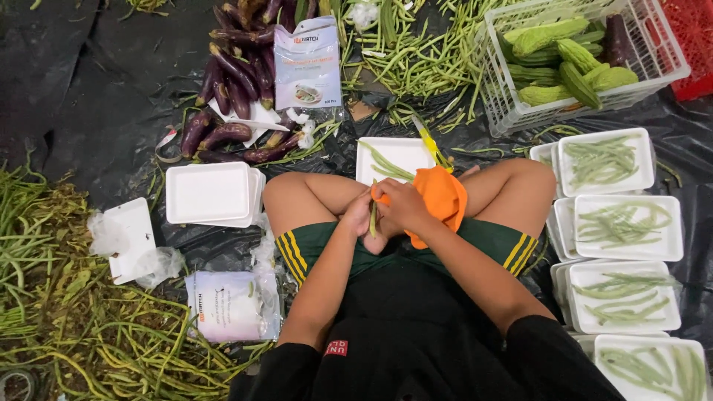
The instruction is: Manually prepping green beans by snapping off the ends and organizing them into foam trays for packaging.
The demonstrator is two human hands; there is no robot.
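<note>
The left hand (359, 215) is closed around a thin green bean pod (373, 223) held upright over the lap, between the crossed knees. The right hand (402, 206) is curled shut beside it, touching the left; whether its grip also pinches the pod I cannot tell. An orange cloth (443, 197) lies on the right thigh, just behind that hand.

One white foam tray (405, 154) in front of the knees holds a few long beans. To the person's right, four wrapped white foam trays of green beans (607, 161) lie in a column, with more trays stacked under them. A white plastic crate (575, 63) holds several bitter gourds and one purple eggplant. On the left sit a stack of empty white foam trays (210, 194), a heap of purple eggplants (236, 89), and two printed plastic bags (307, 65).
</note>
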